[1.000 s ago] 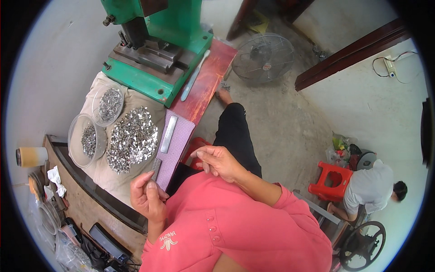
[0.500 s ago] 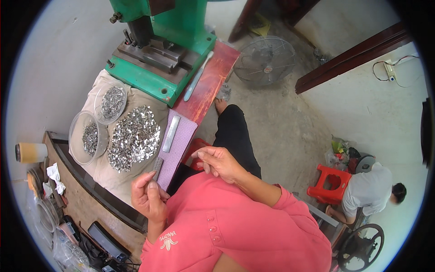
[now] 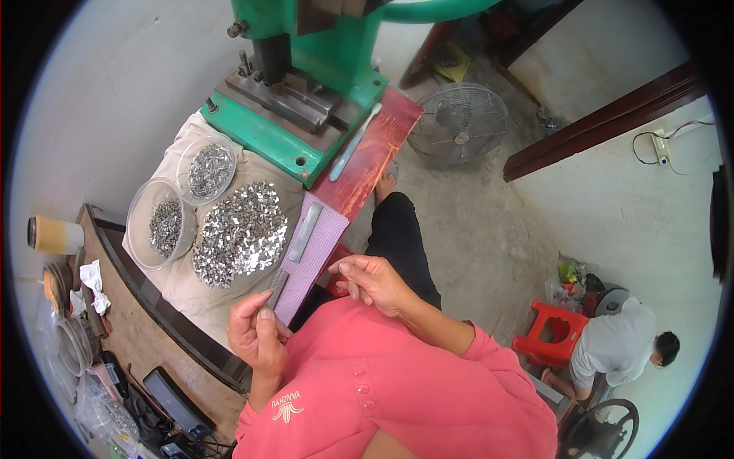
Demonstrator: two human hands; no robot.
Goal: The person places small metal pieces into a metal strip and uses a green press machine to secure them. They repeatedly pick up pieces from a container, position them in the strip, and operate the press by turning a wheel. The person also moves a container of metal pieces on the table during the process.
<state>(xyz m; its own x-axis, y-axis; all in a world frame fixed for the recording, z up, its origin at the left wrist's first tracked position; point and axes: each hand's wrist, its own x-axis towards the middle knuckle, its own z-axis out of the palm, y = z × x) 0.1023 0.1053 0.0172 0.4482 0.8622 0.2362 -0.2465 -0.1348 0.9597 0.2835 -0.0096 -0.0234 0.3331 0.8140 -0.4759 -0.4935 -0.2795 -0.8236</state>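
My left hand [image 3: 258, 336] is closed, its thumb and index finger drawn together. Anything between them is too small to make out. Just past its fingertips a narrow ridged grey strip [image 3: 278, 288] shows against the purple cloth [image 3: 327, 231]; whether the hand touches it, I cannot tell. A smooth flat metal bar [image 3: 306, 232] lies farther up that cloth. My right hand [image 3: 375, 284] hovers over my lap, thumb against the index finger and the others curled. What it pinches, if anything, is not visible. Left of the cloth spreads a heap of small shiny metal pieces [image 3: 241, 233].
Two clear round tubs [image 3: 136, 237] of metal bits sit on a beige cushion [image 3: 183, 298]. Beyond stands a green press [image 3: 267, 141], a toothbrush [image 3: 355, 141] beside it. A fan [image 3: 459, 122] is on the floor. Another person [image 3: 615, 344] sits by a red stool [image 3: 547, 334].
The view has shifted, so the press, tubs and cloth appear farther right and mostly lower. Both hands keep nearly the same pose, closed in front of me.
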